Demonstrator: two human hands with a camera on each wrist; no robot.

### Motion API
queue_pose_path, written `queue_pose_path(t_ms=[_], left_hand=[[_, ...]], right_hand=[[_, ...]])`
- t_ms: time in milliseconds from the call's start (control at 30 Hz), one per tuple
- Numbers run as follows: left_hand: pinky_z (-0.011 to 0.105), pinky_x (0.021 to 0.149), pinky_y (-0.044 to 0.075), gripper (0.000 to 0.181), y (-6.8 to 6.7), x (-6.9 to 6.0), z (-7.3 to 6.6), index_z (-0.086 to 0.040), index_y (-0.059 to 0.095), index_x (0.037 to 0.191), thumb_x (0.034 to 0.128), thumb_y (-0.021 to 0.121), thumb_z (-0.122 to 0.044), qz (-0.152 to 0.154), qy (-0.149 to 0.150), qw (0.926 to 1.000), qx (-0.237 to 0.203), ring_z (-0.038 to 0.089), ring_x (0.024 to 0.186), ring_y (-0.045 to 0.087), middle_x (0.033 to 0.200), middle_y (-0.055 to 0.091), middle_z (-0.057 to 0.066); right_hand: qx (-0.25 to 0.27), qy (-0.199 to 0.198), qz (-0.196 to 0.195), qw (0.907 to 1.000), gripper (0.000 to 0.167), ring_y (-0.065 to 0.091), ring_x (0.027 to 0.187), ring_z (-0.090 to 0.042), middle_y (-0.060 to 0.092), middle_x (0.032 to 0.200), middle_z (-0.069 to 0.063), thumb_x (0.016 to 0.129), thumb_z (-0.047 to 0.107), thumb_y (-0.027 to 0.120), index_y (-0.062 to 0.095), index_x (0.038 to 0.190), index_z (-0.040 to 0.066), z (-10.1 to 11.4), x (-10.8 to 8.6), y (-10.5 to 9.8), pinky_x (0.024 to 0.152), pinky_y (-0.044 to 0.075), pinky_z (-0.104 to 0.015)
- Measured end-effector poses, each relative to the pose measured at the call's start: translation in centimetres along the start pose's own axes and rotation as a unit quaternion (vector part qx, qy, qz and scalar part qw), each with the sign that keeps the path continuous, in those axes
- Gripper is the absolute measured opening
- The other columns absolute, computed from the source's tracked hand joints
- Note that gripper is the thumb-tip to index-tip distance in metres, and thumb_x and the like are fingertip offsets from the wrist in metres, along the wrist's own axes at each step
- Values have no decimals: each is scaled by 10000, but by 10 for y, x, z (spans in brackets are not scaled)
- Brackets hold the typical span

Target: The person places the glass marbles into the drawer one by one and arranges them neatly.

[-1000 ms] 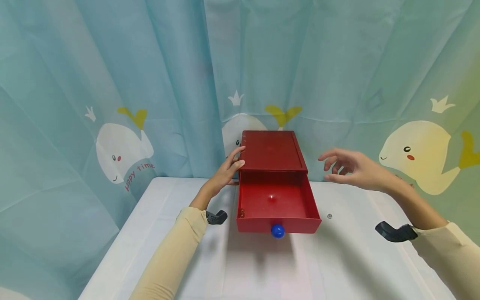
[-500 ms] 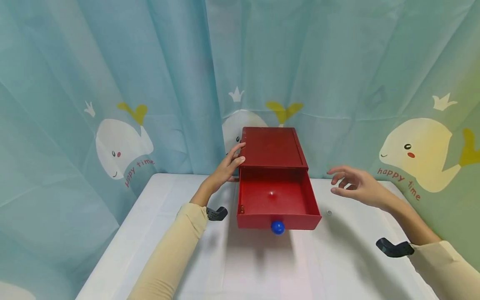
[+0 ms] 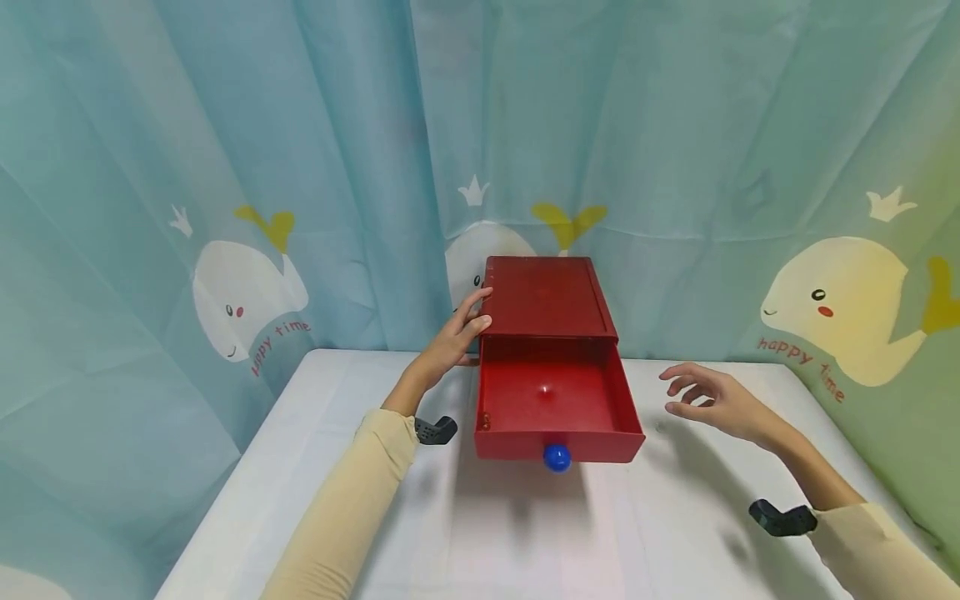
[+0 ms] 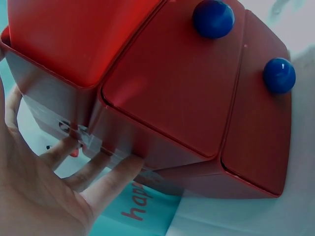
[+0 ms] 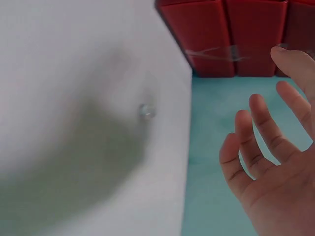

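Observation:
A red drawer cabinet [image 3: 547,296] stands at the back of the table, its top drawer [image 3: 558,446] pulled out with a blue knob [image 3: 557,457] on the front. My left hand [image 3: 448,343] rests against the cabinet's left side, fingertips at the top edge. In the left wrist view, that hand's fingers lie fairly straight along the taped side wall. To the right of the cabinet, my right hand [image 3: 716,404] hovers over the table with fingers loosely bent, holding nothing. Below it lies a tiny round, clear-looking object [image 5: 147,111], faint in the head view.
Two lower drawers, each with a blue knob [image 4: 279,75], are closed. Small brownish bits [image 3: 485,421] sit in the open drawer's front left corner. The white table [image 3: 360,500] ends at a blue-green curtain [image 3: 360,167] printed with whales.
My right hand has moved down and slightly to the right, nearer the tabletop. The left hand stays on the cabinet, and the drawer remains pulled out.

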State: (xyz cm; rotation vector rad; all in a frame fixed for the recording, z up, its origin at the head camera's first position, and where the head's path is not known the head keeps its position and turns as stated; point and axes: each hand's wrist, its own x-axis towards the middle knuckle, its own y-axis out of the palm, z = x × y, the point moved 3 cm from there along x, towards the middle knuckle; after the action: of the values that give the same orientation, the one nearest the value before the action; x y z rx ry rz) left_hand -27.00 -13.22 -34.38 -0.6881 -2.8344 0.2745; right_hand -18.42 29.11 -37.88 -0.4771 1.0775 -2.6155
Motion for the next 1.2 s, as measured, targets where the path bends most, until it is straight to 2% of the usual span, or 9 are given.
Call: queue_pose_path(t_ms=[200, 467, 567, 700, 800, 1033, 1200], left_hand=[[628, 956, 518, 646, 1, -2, -1, -415, 230, 1606, 1012, 483, -420, -17, 12, 10000, -7, 355, 1408, 416, 1612, 309, 97], [652, 958, 503, 652, 1, 0, 1, -385, 220, 1618, 1018, 474, -418, -19, 33, 10000, 58, 387, 1411, 411, 1613, 309, 125], [650, 954, 506, 651, 1, 0, 1, -390, 221, 1617, 1018, 472, -420, -30, 21, 10000, 67, 390, 1411, 414, 1615, 309, 125], [634, 947, 518, 648, 1, 1, 2, -403, 225, 1613, 1015, 475, -419, -25, 21, 10000, 33, 377, 1411, 418, 1624, 301, 111], [636, 943, 520, 644, 1, 1, 1, -405, 225, 1611, 1015, 469, -420, -12, 33, 10000, 12, 380, 1408, 420, 1621, 301, 113], [634, 952, 516, 647, 0, 0, 0, -395, 223, 1615, 1014, 463, -430, -17, 23, 10000, 68, 377, 1410, 413, 1611, 310, 119], [635, 961, 511, 658, 1, 0, 0, -391, 214, 1618, 1012, 466, -432, -24, -7, 9999, 105, 383, 1417, 404, 1619, 303, 119]], right_hand=[[-3, 60, 119, 9999, 408, 672, 956, -157, 667, 1174, -154, 920, 185, 781, 631, 1290, 102, -19, -4, 11, 770, 573, -291], [111, 106, 206, 9997, 400, 642, 1015, -327, 655, 1219, -195, 892, 127, 797, 646, 1246, 18, -41, -9, 24, 762, 572, -286], [8, 280, 225, 9994, 404, 628, 1032, -320, 661, 1217, -176, 884, 152, 807, 656, 1239, 33, -47, -10, 28, 785, 568, -309], [-249, 404, 229, 9986, 395, 624, 1051, -328, 681, 1198, -151, 868, 180, 821, 673, 1212, 52, -51, -10, 33, 839, 561, -411], [-390, 349, 189, 9984, 368, 625, 1051, -328, 694, 1184, -137, 856, 164, 828, 693, 1184, 65, -53, -10, 36, 859, 552, -460], [-418, 84, 103, 9990, 302, 580, 1031, -283, 695, 1158, -112, 834, 122, 842, 737, 1116, 103, -53, -10, 41, 843, 523, -444], [-431, 77, 97, 9990, 256, 562, 1038, -285, 683, 1112, -85, 827, 92, 845, 750, 1062, 127, -54, -9, 42, 871, 506, -498]])
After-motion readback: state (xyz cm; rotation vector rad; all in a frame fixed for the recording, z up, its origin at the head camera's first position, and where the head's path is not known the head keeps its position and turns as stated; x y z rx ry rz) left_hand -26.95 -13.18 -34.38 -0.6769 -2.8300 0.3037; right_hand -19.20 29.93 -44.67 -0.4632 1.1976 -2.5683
